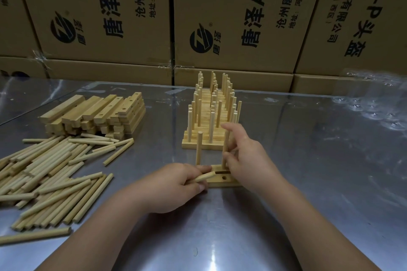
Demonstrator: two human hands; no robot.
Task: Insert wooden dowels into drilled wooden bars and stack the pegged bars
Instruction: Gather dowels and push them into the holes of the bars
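Note:
A drilled wooden bar [222, 179] lies flat on the metal table in front of me. One dowel [199, 149] stands upright in its left hole. My right hand [248, 158] pinches a second upright dowel [225, 149] seated at the bar's far side. An empty hole shows near the bar's front. My left hand [176, 185] rests on the bar's left end and holds a loose dowel [203, 178] lying across its fingers. Behind the bar stands a stack of pegged bars [210, 121] with several upright dowels.
A heap of loose dowels [48, 174] covers the table at the left. Behind it sits a pile of drilled bars [97, 114]. Cardboard boxes [231, 17] form a wall at the table's far edge. Crumpled clear plastic [372, 103] lies at the far right.

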